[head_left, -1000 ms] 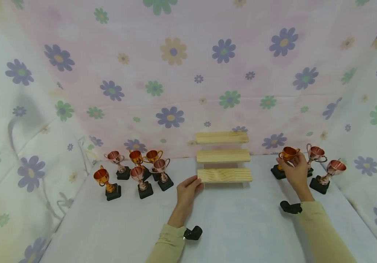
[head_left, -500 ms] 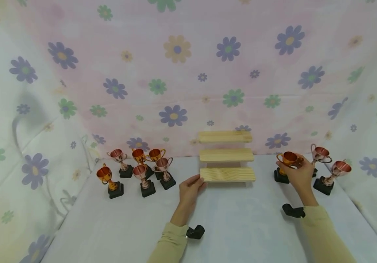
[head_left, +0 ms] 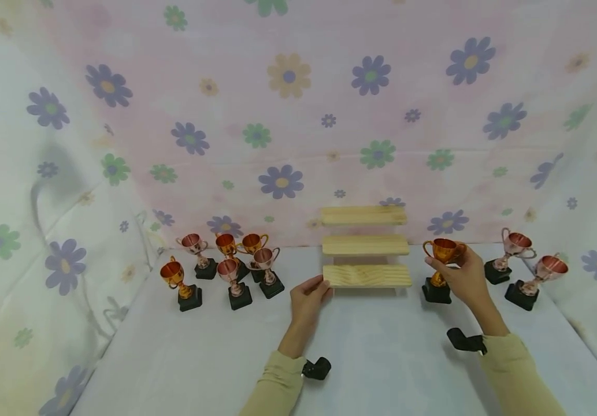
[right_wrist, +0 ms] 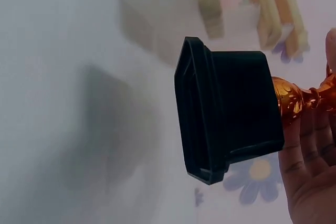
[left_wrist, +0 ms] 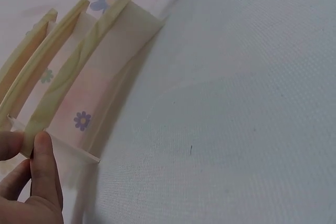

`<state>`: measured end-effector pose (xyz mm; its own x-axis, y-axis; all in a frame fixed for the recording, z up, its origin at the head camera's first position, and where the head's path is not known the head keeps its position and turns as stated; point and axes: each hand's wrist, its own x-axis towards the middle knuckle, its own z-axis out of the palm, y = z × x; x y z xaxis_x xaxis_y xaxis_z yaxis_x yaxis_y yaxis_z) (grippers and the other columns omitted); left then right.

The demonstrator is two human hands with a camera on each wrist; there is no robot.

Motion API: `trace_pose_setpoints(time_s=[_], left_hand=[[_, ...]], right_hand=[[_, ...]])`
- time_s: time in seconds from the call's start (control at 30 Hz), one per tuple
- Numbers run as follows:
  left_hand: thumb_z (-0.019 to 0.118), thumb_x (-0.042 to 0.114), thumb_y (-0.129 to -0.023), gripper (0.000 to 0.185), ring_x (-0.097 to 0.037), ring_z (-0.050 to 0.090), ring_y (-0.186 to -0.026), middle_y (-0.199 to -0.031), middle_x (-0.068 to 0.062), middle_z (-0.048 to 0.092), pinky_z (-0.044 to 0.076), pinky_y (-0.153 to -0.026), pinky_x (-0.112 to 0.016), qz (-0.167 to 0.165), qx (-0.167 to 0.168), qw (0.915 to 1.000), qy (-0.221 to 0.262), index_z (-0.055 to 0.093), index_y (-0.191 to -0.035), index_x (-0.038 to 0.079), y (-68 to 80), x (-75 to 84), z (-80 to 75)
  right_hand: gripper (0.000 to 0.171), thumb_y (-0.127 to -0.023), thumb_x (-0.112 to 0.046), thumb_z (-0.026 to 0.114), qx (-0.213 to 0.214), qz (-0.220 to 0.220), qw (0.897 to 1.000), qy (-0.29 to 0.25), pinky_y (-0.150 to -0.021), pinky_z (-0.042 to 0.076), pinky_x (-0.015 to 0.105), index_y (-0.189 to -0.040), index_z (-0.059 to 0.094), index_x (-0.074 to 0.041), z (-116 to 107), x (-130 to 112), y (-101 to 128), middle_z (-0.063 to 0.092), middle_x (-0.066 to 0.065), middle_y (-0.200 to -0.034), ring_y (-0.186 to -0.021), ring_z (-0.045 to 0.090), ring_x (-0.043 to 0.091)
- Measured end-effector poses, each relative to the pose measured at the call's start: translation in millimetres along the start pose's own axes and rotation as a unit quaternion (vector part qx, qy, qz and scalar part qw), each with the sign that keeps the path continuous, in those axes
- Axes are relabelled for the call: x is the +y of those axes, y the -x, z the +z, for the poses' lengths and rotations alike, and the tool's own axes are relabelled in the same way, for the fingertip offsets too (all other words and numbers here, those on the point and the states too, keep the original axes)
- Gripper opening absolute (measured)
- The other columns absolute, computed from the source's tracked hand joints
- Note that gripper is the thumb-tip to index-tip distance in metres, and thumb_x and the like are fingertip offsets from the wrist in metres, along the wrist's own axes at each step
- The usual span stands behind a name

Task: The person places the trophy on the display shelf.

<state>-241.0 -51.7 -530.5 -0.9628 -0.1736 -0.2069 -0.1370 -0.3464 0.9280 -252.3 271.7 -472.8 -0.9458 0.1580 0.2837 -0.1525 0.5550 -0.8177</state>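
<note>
While the gold trophy (head_left: 440,266) is held upright by its cup in the right hand (head_left: 464,280), its long axis runs vertically, cup above and black square base (right_wrist: 231,114) below, and the base is seen just right of the lowest step of the wooden stepped stand (head_left: 366,245). The fingers of that hand are curled round the cup and stem from the right side, so the trophy lies to the left of the palm, between the hand and the stand. Whether the base rests on the white table cloth (head_left: 381,358) or is lifted slightly off it cannot be told for certain; in the right wrist view it appears clear of the surface, with a soft shadow beneath. The stand's three steps rise toward the flowered backdrop (head_left: 288,115), each with its long side running left to right. The left end of the lowest step is pinched by the left hand (head_left: 306,300), thumb and fingers closed lightly on the corner, as the left wrist view shows. The right hand is plainly the nearer one to the trophy; the left is occupied at the far end of the stand. Two copper trophies (head_left: 527,268) stand well to the right, and a cluster of six trophies (head_left: 225,266) stands apart to the left.
</note>
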Motion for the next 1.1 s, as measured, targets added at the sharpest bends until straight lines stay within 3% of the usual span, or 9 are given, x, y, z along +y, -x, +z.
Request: trace_pose_setpoints(time_s=[0.13, 0.37, 0.5, 0.7, 0.83, 0.97, 1.1], left_hand=[[0.069, -0.004, -0.093, 0.033, -0.014, 0.067, -0.089, -0.110, -0.019, 0.064, 0.061, -0.086, -0.027, 0.004, -0.001, 1.0000, 0.001, 0.064, -0.123, -0.013, 0.2, 0.7, 0.8], [0.069, -0.005, -0.093, 0.032, -0.013, 0.066, -0.087, -0.108, -0.019, 0.065, 0.062, -0.086, -0.029, 0.012, -0.002, 0.9999, 0.005, 0.064, -0.123, -0.014, 4.5, 4.4, 3.4], [0.069, -0.005, -0.092, 0.032, -0.013, 0.066, -0.086, -0.107, -0.018, 0.065, 0.062, -0.086, -0.029, 0.009, 0.000, 1.0000, 0.002, 0.064, -0.123, -0.014, 4.3, 4.7, 3.4], [0.070, -0.006, -0.091, 0.032, -0.013, 0.066, -0.085, -0.105, -0.018, 0.066, 0.062, -0.084, -0.028, 0.014, 0.005, 0.9999, 0.006, 0.065, -0.121, -0.014, 1.5, 2.7, 2.3], [0.069, -0.006, -0.091, 0.031, -0.013, 0.066, -0.085, -0.104, -0.017, 0.065, 0.062, -0.082, -0.026, 0.013, 0.006, 0.9998, 0.013, 0.065, -0.121, -0.015, 1.3, 1.2, 3.4], [0.069, -0.007, -0.091, 0.031, -0.013, 0.066, -0.085, -0.104, -0.016, 0.065, 0.062, -0.082, -0.025, 0.007, 0.012, 0.9998, 0.015, 0.065, -0.121, -0.014, 2.4, 1.2, 4.2], [0.069, -0.006, -0.092, 0.031, -0.013, 0.067, -0.085, -0.105, -0.017, 0.066, 0.062, -0.082, -0.026, 0.003, 0.018, 0.9997, 0.014, 0.065, -0.122, -0.013, 3.6, 1.2, 5.0]], right_hand=[[0.052, -0.096, -0.017, 0.073, -0.013, -0.043, 0.999, -0.030, -0.073, 0.050, 0.002, -0.133, 0.050, 0.011, 6.8, -15.5, 1.9, 0.061, 0.031, -0.121, -0.089, 0.052, -0.015], [0.044, -0.094, 0.000, 0.070, -0.038, -0.115, 0.989, -0.086, -0.075, 0.051, 0.004, -0.130, 0.047, 0.014, 17.9, -43.9, 2.1, 0.059, 0.029, -0.119, -0.093, 0.055, -0.012], [0.048, -0.096, -0.004, 0.070, -0.060, -0.094, 0.989, -0.094, -0.079, 0.050, 0.003, -0.134, 0.046, 0.013, 21.5, -61.0, 1.4, 0.058, 0.029, -0.125, -0.097, 0.057, -0.008], [0.059, -0.099, -0.024, 0.069, -0.100, -0.015, 0.991, -0.093, -0.079, 0.052, 0.006, -0.139, 0.044, 0.010, 28.8, -85.1, -5.2, 0.057, 0.030, -0.132, -0.113, 0.061, 0.025], [0.057, -0.101, -0.028, 0.064, -0.126, 0.016, 0.985, -0.119, -0.080, 0.052, 0.010, -0.140, 0.043, 0.009, 36.5, -100.1, -9.2, 0.056, 0.028, -0.133, -0.110, 0.060, 0.021], [0.049, -0.105, -0.028, 0.059, -0.148, -0.001, 0.979, -0.143, -0.083, 0.053, 0.012, -0.135, 0.044, 0.007, 48.0, -112.7, -15.5, 0.056, 0.026, -0.131, -0.101, 0.062, 0.017], [0.045, -0.103, -0.026, 0.062, -0.163, -0.046, 0.974, -0.148, -0.085, 0.054, 0.014, -0.133, 0.049, 0.005, 58.7, -121.0, -26.6, 0.059, 0.023, -0.131, -0.108, 0.062, 0.025]])
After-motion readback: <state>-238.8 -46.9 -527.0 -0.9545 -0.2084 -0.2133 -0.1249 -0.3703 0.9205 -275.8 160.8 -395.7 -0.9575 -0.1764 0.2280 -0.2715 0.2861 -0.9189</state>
